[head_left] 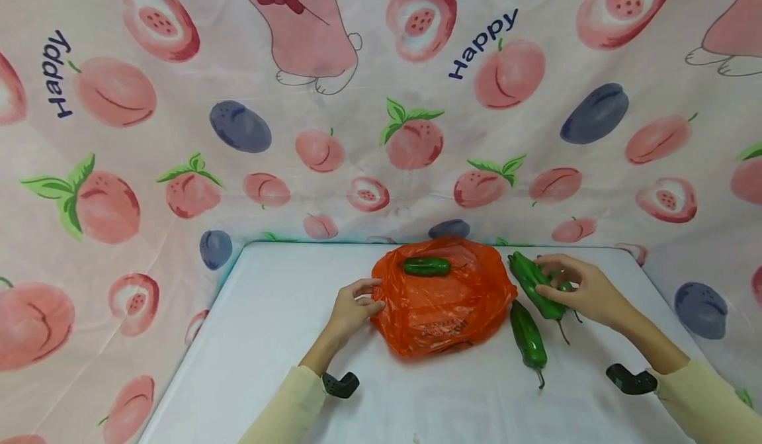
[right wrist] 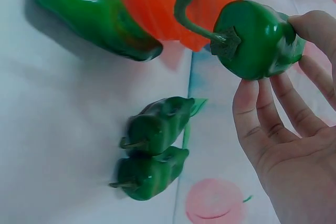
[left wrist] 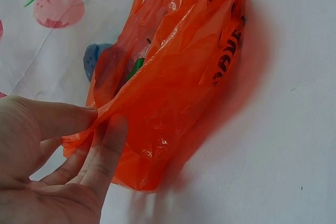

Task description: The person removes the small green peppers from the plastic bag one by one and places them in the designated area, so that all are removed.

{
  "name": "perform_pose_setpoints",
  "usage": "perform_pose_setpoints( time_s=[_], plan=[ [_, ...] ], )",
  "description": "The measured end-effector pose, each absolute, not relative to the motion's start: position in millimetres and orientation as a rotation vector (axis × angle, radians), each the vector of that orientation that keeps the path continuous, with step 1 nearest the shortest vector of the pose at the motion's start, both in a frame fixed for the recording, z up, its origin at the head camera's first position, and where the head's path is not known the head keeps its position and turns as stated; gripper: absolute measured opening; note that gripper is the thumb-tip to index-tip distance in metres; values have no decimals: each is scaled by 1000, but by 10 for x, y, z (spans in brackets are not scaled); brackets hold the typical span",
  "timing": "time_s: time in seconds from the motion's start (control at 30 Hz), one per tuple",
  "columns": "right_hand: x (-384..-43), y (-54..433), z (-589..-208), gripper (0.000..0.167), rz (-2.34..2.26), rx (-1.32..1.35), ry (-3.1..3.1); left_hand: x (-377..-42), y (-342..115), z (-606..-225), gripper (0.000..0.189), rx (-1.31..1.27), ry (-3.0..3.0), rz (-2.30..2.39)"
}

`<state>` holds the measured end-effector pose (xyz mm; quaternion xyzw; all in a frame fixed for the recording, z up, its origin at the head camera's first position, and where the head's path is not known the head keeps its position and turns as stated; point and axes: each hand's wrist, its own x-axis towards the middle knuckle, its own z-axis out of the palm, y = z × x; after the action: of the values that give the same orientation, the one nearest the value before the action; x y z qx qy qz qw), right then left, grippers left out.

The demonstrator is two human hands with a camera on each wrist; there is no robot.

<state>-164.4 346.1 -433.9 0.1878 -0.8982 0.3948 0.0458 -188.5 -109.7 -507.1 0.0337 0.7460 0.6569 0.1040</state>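
Bag: the orange bag [head_left: 455, 305] lies slack on the white bench [head_left: 286, 338], its mouth partly open, with one bagged pepper [head_left: 426, 266] lying in it.
Left hand: thumb and fingers of the left hand [head_left: 351, 306] pinch the bag's rim.
Right hand: the right hand [head_left: 583, 288] grasps the held pepper [right wrist: 257, 40] between thumb and fingertips, stem end outward, beside the bag.
Loose peppers: the near pepper [head_left: 528, 337] lies at the bag's right edge; a pair of peppers [right wrist: 160, 129] lies side by side beyond it.
Grip risk: the held pepper looks glossy and smooth, so a light fingertip hold might let it turn or slip.
Rim risk: the thin film could fold shut or slide if the left hand's pinch loosens, and a pull on one side alone could drag the whole bag.
Snag risk: the curved stem [right wrist: 202, 24] might catch the film and tear it.
Roll risk: a knock from the right hand or a tug on the bag could set the near pepper rolling.
Hidden: in the head view the right hand and held pepper cover most of the pair; in the left wrist view the film hides all but a bit of the bagged pepper.
Cut off: the near pepper's stem end runs out of the right wrist view.
Unclear: the bag's print is too creased to read, and whether the near pepper's tip touches the bag I cannot tell.
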Motion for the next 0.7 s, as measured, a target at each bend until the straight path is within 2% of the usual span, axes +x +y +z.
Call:
perform_pose_setpoints(
  time_s=[0.7],
  plan=[
    [-1374, 3635, -4756, 50, 1294, 313, -2831, -1878, -1079, -5050, 46, 92, 2197, 1965]
  ],
)
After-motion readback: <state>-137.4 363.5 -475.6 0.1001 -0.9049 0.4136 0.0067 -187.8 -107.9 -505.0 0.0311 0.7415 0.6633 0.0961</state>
